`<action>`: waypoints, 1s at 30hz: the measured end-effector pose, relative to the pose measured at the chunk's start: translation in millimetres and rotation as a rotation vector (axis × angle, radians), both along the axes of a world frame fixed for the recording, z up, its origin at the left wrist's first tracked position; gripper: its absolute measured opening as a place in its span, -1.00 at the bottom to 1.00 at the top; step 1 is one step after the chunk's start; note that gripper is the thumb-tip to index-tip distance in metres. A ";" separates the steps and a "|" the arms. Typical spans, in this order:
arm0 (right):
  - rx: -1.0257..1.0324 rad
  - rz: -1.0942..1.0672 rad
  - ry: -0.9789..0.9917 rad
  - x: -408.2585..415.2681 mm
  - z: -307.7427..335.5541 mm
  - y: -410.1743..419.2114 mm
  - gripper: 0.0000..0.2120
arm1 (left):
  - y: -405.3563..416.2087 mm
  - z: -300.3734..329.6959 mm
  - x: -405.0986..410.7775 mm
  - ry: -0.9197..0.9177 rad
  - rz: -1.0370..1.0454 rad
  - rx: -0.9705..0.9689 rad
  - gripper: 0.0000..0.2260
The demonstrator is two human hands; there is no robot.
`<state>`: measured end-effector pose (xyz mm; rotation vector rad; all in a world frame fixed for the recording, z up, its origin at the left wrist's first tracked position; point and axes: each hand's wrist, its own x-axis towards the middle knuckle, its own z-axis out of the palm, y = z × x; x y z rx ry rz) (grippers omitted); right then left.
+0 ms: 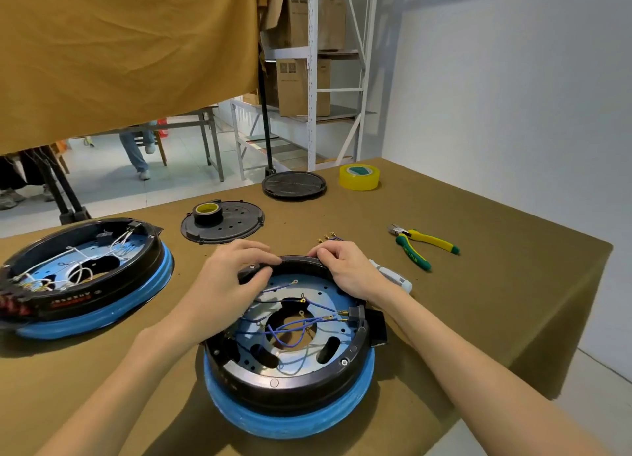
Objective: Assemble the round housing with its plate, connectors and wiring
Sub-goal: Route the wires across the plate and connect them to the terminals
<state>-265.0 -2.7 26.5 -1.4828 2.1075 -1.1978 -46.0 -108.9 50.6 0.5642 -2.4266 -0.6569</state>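
Olive cloth covered the table. Nearest the person sat the round housing; the left hand and right hand curled over its far rim. Pliers, tape roll and a second housing lay around.

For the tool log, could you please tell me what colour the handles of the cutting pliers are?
Yellow and green handles on the cutting pliers, head view.

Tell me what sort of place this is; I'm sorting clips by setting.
Probably a small assembly workshop: a cloth-covered workbench with yellow-handled pliers, white metal shelving with cardboard boxes, and a black round housing on a blue ring.
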 end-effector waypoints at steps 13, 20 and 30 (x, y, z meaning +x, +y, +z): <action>0.180 -0.315 0.101 -50.7 5.8 -49.4 -0.85 | -22.2 -24.0 -9.6 -0.005 0.010 0.313 -0.63; 0.482 -0.513 0.360 -79.3 -14.1 -76.1 -0.77 | -25.8 -28.2 -10.3 0.020 0.000 0.339 -0.63; -0.168 -0.366 -0.053 -53.9 12.2 -60.5 -0.90 | -21.3 -24.1 -8.0 0.029 -0.019 0.356 -0.66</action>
